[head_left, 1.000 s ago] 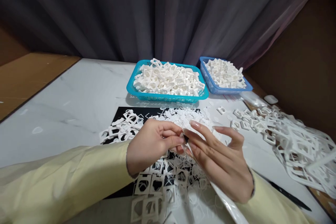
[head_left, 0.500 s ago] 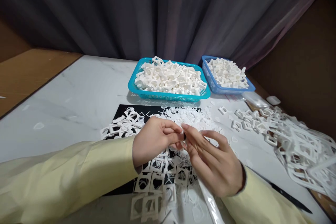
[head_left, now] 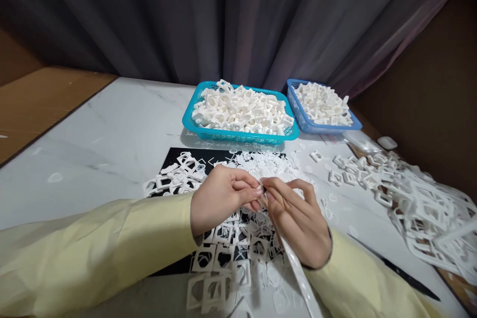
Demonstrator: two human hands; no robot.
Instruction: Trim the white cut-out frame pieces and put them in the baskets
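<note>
My left hand (head_left: 225,196) is closed, thumb and index finger pinched on a small white piece (head_left: 261,187) that the fingertips mostly hide. From the other side my right hand (head_left: 300,221) meets it, thumb and fingertips closed on the same piece. Beneath both hands, a black mat (head_left: 219,155) bears a heap of thin white scraps (head_left: 264,164). Square white frames with round or heart-shaped openings (head_left: 204,258) lie in rows below my wrists. More thick white frames (head_left: 182,174) are piled beside my left hand.
A teal basket (head_left: 238,136) and a blue basket (head_left: 320,129), both heaped with white pieces, stand at the back by a dark curtain (head_left: 179,20). Loose white frames (head_left: 350,178) and a tangle of white cut-out sheets (head_left: 428,213) lie right. A slim black tool (head_left: 408,276) rests beside my right sleeve.
My right hand has shifted slightly left, its fingers drawn closer to the left fingertips and bent more. The left hand has barely moved and keeps its pinch.
</note>
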